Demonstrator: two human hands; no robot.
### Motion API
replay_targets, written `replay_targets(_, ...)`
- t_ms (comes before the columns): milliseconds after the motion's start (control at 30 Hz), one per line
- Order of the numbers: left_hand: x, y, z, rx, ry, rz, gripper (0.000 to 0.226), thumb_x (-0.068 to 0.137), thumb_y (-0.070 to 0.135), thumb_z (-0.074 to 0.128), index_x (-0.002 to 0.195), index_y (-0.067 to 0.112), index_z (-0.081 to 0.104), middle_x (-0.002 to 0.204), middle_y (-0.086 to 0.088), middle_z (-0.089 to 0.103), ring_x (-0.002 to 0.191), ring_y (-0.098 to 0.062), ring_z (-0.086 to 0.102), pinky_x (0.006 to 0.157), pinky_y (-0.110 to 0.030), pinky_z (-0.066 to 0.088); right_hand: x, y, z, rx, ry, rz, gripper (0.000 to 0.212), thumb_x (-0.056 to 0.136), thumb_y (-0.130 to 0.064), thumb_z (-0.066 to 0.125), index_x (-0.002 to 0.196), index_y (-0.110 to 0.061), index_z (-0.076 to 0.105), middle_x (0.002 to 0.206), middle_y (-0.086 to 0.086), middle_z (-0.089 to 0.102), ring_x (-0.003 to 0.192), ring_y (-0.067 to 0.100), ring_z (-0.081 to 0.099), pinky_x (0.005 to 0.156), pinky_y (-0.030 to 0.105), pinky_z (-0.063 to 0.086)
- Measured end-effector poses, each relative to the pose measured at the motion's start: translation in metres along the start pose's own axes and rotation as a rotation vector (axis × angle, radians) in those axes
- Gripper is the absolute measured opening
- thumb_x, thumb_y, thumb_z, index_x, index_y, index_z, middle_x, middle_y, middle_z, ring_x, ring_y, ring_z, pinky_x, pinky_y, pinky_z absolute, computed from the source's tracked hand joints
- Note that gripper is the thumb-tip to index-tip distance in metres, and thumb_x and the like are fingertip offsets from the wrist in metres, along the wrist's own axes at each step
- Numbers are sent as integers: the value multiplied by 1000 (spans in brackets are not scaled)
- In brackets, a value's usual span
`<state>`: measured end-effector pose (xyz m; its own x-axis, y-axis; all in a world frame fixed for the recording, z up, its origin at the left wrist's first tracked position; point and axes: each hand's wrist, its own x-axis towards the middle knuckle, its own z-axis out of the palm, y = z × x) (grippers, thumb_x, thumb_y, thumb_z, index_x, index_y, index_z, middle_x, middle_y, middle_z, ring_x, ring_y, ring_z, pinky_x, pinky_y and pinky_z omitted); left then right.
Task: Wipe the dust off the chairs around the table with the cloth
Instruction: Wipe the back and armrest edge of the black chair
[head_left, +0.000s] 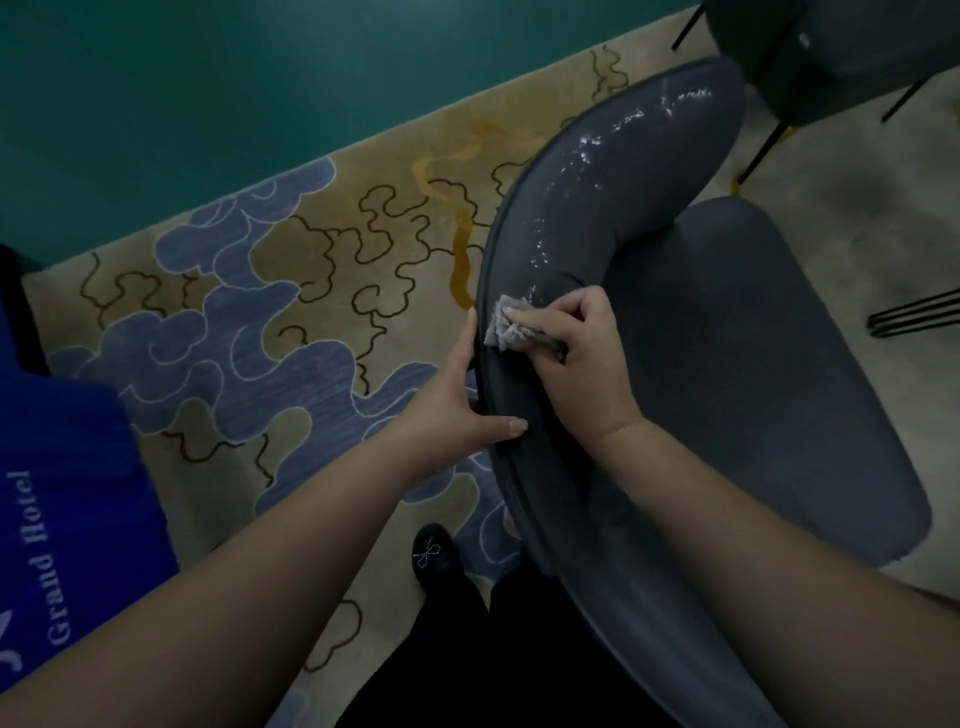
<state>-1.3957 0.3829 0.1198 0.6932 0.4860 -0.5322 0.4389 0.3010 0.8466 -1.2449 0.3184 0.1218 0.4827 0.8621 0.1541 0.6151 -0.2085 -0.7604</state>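
A grey-blue upholstered chair (727, 364) with a curved backrest stands right in front of me, seen from above. Wet streaks glisten along the upper part of the backrest's top. My right hand (576, 358) grips a small crumpled grey cloth (506, 327) and presses it onto the top of the backrest. My left hand (457, 400) holds the outer rim of the backrest just below the cloth, fingers straight along the back and thumb laid over the rim.
A patterned beige and blue carpet (260, 322) covers the floor to the left, with a teal wall (208, 104) behind it. A second dark chair (831, 52) with thin black legs stands at top right. My black shoe (434, 556) is beside the chair's back.
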Motion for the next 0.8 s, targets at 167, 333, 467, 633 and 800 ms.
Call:
replay_targets(167, 4, 1, -2, 2, -9, -3, 120, 75, 4, 79, 148, 51, -4, 139, 25, 39, 107, -10, 63, 88, -39, 56, -15, -1, -4, -10, -37, -36, 31, 79, 3, 71, 103, -16, 74, 95, 8, 47, 91, 27, 52, 84, 25, 47)
replay_targets(333, 12, 6, -7, 8, 14, -1, 114, 78, 3, 76, 149, 49, 0, 131, 28, 44, 101, -8, 66, 84, -39, 57, 28, 3, 4, -22, 14, -18, 27, 81, -6, 74, 104, -18, 74, 98, 12, 48, 94, 30, 51, 84, 36, 49)
replay_targets(467, 20, 13, -11, 62, 23, 0, 113, 77, 2, 76, 151, 43, 1, 125, 36, 40, 101, 11, 59, 84, -24, 55, -3, 5, 2, 8, 42, -32, 35, 76, 4, 73, 103, -18, 74, 97, 6, 45, 90, 30, 52, 81, 37, 50)
replay_targets(633, 33, 25, -15, 78, 34, -13, 112, 77, 6, 78, 150, 48, 3, 129, 34, 41, 112, -3, 59, 94, -35, 53, 35, 13, -3, -69, 5, -116, 32, 76, 7, 70, 100, -14, 76, 93, 16, 51, 88, 32, 51, 81, 28, 45)
replay_targets(800, 43, 32, -19, 88, 42, -25, 111, 77, 7, 78, 150, 47, 5, 119, 44, 41, 108, 3, 60, 95, -33, 52, 34, 14, -1, 5, 41, -44, 35, 76, 7, 71, 102, -16, 75, 95, 12, 48, 89, 31, 52, 80, 37, 49)
